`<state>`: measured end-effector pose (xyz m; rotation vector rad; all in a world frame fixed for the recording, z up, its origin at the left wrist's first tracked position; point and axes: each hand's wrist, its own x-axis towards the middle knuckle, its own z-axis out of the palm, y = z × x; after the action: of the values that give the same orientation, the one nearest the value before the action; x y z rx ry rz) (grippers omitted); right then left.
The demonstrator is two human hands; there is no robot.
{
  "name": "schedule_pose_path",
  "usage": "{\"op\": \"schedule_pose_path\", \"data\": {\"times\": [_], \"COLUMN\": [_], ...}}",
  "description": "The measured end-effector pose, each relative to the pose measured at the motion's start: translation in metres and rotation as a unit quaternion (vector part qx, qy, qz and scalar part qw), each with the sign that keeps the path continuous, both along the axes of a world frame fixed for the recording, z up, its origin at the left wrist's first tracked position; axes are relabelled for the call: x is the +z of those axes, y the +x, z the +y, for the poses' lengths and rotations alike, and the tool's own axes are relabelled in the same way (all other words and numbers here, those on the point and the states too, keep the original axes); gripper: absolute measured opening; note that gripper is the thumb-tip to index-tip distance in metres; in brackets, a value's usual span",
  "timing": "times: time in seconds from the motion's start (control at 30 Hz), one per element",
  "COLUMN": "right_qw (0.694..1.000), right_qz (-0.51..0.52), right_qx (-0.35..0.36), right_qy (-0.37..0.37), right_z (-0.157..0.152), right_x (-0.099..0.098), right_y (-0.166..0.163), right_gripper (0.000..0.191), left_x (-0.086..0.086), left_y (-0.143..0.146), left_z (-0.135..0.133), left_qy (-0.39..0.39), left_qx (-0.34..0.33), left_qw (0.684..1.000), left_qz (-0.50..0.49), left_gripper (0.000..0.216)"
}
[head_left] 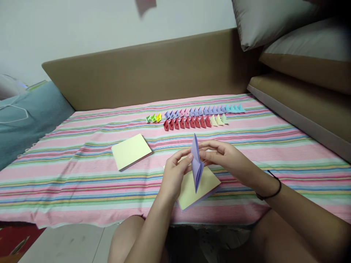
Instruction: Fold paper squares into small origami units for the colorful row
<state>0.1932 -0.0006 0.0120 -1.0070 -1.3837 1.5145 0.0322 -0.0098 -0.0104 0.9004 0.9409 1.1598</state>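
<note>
Above the striped cloth, a folded sheet of purple paper (pixel 196 164) stands on edge between my hands, its pointed ends up and down and its layers slightly parted at the lower right. My left hand (pixel 175 170) pinches its left side, thumb in front and fingers behind. From the right, my right hand (pixel 223 155) grips its edge with bent fingers; part of those fingertips is hidden behind the paper. Just below lies a stack of pale yellow paper sheets (pixel 199 190), with purple showing beneath it.
Another stack of pale yellow paper (pixel 131 149) lies to the left. Farther back stand rows of small folded paper boats (pixel 188 122) in red, purple, pink, blue, yellow and green. Behind them rises a brown backrest (pixel 148 69); cushions (pixel 307 69) are piled at the right.
</note>
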Motion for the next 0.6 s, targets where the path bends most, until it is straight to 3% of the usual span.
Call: {"op": "schedule_pose_path", "data": {"times": [0.2, 0.47, 0.6], "right_qw": [1.0, 1.0, 0.999], "right_qz": [-0.002, -0.016, -0.03], "right_qx": [-0.01, -0.015, -0.029], "right_qy": [0.002, 0.008, 0.028], "right_z": [0.0, 0.002, 0.002], "right_x": [0.002, 0.006, 0.005], "right_y": [0.0, 0.003, 0.003], "right_gripper": [0.035, 0.036, 0.038], "left_x": [-0.001, 0.005, 0.009], "left_y": [0.001, 0.001, 0.003], "left_z": [0.001, -0.001, -0.003], "left_qy": [-0.03, 0.039, 0.056], "left_qx": [0.008, -0.083, -0.092], "left_qw": [0.999, 0.996, 0.993], "left_qz": [-0.022, 0.008, 0.04], "left_gripper": [0.025, 0.04, 0.051]}}
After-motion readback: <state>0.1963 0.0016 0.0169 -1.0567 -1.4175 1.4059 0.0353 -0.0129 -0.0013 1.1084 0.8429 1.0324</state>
